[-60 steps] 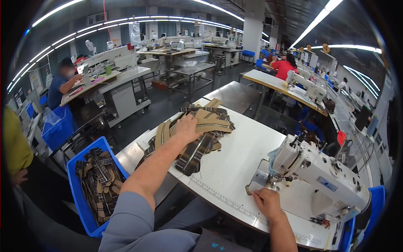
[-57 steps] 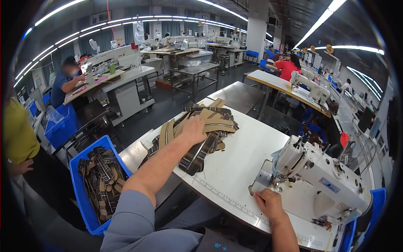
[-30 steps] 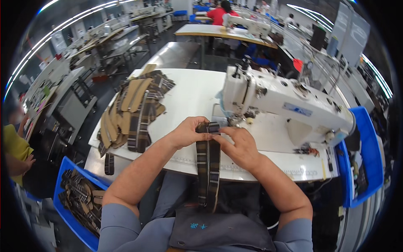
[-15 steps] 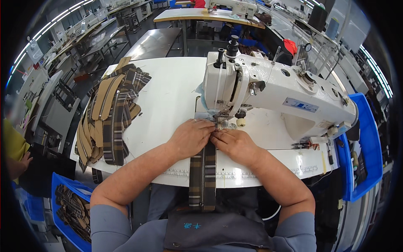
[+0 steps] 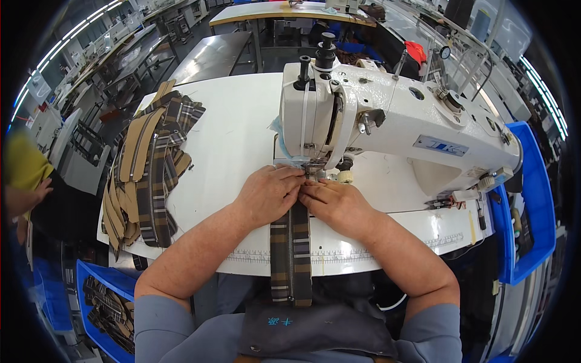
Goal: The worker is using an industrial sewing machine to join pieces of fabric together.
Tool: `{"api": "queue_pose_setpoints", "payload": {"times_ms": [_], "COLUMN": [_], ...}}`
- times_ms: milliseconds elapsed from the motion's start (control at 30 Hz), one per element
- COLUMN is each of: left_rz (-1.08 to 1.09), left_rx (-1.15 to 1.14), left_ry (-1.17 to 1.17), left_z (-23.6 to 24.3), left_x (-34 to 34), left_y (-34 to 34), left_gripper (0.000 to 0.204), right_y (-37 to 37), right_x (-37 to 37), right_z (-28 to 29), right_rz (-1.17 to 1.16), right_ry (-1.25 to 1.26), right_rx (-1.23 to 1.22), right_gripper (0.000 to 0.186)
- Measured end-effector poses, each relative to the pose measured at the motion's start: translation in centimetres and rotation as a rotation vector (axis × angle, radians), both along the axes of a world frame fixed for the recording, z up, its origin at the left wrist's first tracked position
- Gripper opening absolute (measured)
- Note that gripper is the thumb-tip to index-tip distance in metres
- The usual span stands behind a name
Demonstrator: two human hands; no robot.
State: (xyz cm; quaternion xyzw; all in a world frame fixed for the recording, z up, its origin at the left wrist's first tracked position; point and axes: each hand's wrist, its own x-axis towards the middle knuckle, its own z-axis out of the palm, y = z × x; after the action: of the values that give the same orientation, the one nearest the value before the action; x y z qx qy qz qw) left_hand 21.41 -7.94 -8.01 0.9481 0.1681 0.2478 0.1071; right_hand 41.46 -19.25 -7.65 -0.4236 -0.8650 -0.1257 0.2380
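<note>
My left hand [image 5: 270, 192] and my right hand [image 5: 335, 204] press side by side on the top end of a plaid fabric strip [image 5: 291, 257] with a zipper down its middle. The strip's end lies under the presser foot [image 5: 313, 166] of a white sewing machine [image 5: 387, 121]. Its lower part hangs over the table's front edge onto my lap. Both hands lie flat with fingertips touching the cloth just before the needle.
A pile of tan and plaid zipper strips [image 5: 147, 166] lies on the white table [image 5: 230, 133] at left. A blue bin [image 5: 108, 305] with more strips stands lower left, another blue bin [image 5: 532, 199] at right. A person's hand and yellow sleeve [image 5: 24, 181] are at far left.
My left hand left the pile with a strip. Both hands carried the strip to the machine and pushed its end under the presser foot. My view has drawn closer to the machine.
</note>
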Motion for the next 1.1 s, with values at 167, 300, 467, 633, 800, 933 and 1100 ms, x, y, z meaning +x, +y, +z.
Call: {"api": "queue_pose_setpoints", "payload": {"times_ms": [167,300,467,633,800,933,1100], "left_rz": [-0.014,-0.052,-0.052,-0.040,-0.043,-0.050,-0.029], "left_rx": [-0.001,-0.007,-0.027,0.001,-0.010,0.050,0.039], "left_ry": [0.003,-0.015,0.021,-0.036,-0.126,-0.172,-0.164], "left_z": [0.2,-0.1,0.9,0.6,-0.3,-0.3,-0.2], "left_x": [-0.2,-0.5,-1.0,-0.9,0.4,0.8,1.0], "left_y": [0.2,0.5,0.7,0.6,-0.1,0.2,0.1], "left_gripper": [0.024,0.023,0.019,0.017,0.017,0.017,0.015], "right_y": [-0.2,-0.4,-0.8,-0.6,-0.5,-0.6,-0.3], "right_x": [0.0,0.3,3.0,1.0,0.3,0.4,0.5], "right_z": [0.1,0.8,2.5,1.8,1.3,1.4,1.1], "right_rz": [-0.012,-0.081,-0.581,-0.410,-0.176,-0.214,-0.189], "right_ry": [0.013,0.052,-0.039,0.049,0.147,0.130,0.156], "right_rx": [-0.061,-0.004,-0.008,-0.048,-0.019,-0.075,-0.059], "right_gripper": [0.029,0.021,0.024,0.012,0.025,0.026,0.024]}}
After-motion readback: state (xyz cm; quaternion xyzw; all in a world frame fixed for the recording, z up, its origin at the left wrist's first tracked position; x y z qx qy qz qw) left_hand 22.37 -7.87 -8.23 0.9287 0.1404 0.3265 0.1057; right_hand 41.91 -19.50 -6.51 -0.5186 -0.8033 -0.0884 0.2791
